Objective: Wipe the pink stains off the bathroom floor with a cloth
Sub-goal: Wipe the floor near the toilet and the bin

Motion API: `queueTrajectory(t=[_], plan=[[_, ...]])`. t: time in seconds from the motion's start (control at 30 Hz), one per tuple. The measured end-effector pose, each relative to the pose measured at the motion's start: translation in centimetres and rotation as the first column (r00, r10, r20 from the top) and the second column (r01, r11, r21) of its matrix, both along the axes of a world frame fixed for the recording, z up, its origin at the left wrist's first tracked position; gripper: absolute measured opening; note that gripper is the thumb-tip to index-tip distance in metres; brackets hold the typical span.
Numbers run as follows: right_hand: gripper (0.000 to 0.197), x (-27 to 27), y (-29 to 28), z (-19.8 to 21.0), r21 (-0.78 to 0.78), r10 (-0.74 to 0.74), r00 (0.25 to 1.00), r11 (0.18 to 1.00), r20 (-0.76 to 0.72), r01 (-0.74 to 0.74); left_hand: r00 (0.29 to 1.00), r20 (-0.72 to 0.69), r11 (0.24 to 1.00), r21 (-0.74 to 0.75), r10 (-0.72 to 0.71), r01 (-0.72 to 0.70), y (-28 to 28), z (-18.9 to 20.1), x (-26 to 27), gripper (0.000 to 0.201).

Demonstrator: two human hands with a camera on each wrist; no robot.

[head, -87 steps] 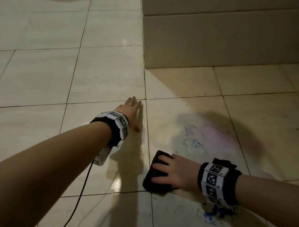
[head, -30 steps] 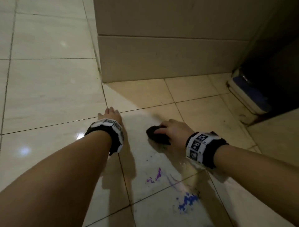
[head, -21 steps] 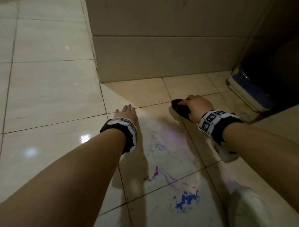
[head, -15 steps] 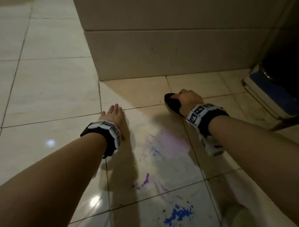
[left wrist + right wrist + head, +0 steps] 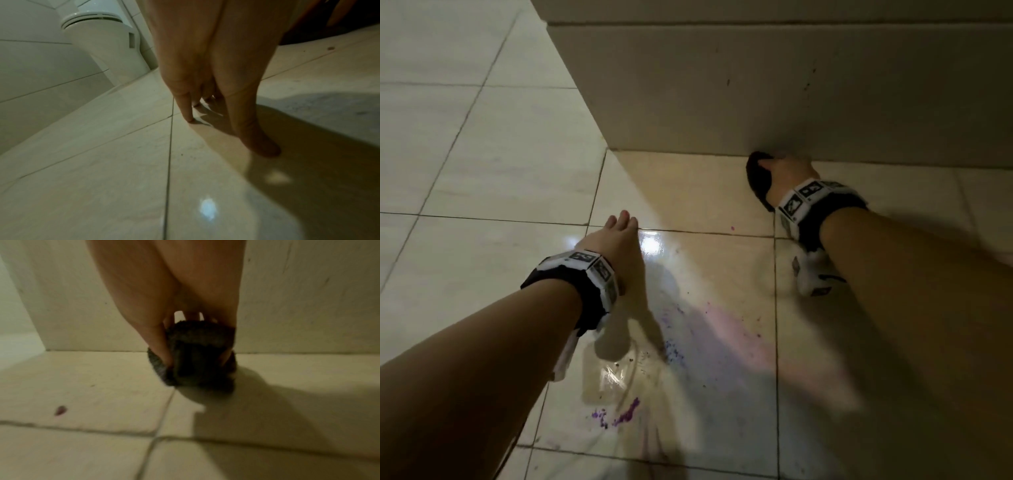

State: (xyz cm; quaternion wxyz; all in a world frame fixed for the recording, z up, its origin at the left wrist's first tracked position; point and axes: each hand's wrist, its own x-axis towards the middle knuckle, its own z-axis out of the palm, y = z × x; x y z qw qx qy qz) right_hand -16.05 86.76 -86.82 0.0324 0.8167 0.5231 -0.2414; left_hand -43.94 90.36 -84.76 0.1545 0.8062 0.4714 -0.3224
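My right hand grips a dark bunched cloth on the floor tiles, right at the foot of the tiled wall. In the right wrist view the thumb and fingers curl round the cloth. A faint pink smear spreads over the tile nearer to me, with purple flecks below it. One small pink spot lies by a grout line and shows as the pink spot left of the cloth. My left hand rests on the floor with straight fingers, left of the smear.
A tiled wall block rises straight ahead, its corner at the middle left. A white toilet base stands beyond my left hand. The glossy floor tiles stretch away to the left.
My right hand has pushed the cloth forward and right, from beside the smear up to the foot of the wall. The left hand has stayed planted on the floor.
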Motion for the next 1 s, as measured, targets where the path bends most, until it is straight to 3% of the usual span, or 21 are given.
queueTrajectory(t=[0.1,0.23,0.3,0.4,0.5,0.57,0.63,0.73,0.87,0.93,1.0], plan=[[0.062,-3.4,-1.2,0.1,0.019,0.018,0.999,1.0,0.037,-0.019,0.999,-0.043,0.999,-0.053,-0.013,0.01,0.1,0.3,-0.5,0.125],[0.059,-9.8,-6.1,0.9,0.132,0.338,0.935,0.927,0.112,-0.351,1.0,-0.005,0.998,-0.061,-0.013,0.013,0.8,0.2,-0.9,0.124],[0.058,-11.2,-7.6,1.0,0.108,0.465,0.885,0.88,0.006,-0.463,1.0,0.031,0.998,-0.062,-0.002,0.004,1.0,-0.3,-1.7,0.124],[0.046,-8.6,-4.8,2.8,0.128,0.325,0.93,0.944,-0.172,-0.306,0.997,0.075,0.997,-0.073,0.008,-0.002,1.0,-0.5,-2.3,0.124],[0.056,-3.9,-0.2,3.1,0.162,0.032,0.999,0.986,-0.025,-0.028,0.994,0.108,0.997,-0.072,0.03,-0.023,0.7,-0.3,-2.2,0.121],[0.064,-3.1,1.7,2.2,0.044,-0.019,1.0,0.999,0.017,0.018,0.985,0.133,0.993,-0.06,0.109,-0.102,0.6,-0.4,-2.3,0.122],[0.061,-4.6,2.4,1.0,-0.031,0.051,0.995,0.998,0.09,-0.049,0.972,0.152,0.983,-0.05,0.181,-0.175,0.7,-0.5,-2.4,0.126],[0.062,-9.3,0.8,0.5,0.037,0.21,0.963,0.975,0.172,-0.219,0.968,0.161,0.982,-0.043,0.191,-0.187,0.7,-0.4,-2.5,0.124],[0.051,-14.7,-4.8,1.1,0.125,0.576,0.813,0.803,0.087,-0.582,0.976,0.136,0.985,-0.052,0.168,-0.162,0.7,-0.3,-2.6,0.119],[0.052,-15.2,-6.3,1.2,0.143,0.63,0.776,0.766,0.019,-0.626,0.979,0.126,0.987,-0.043,0.162,-0.158,0.7,-0.2,-2.4,0.116],[0.054,-14.1,-5.0,1.6,0.18,0.559,0.828,0.82,-0.046,-0.544,0.981,0.12,0.988,-0.033,0.155,-0.152,0.7,-0.1,-2.4,0.116]])
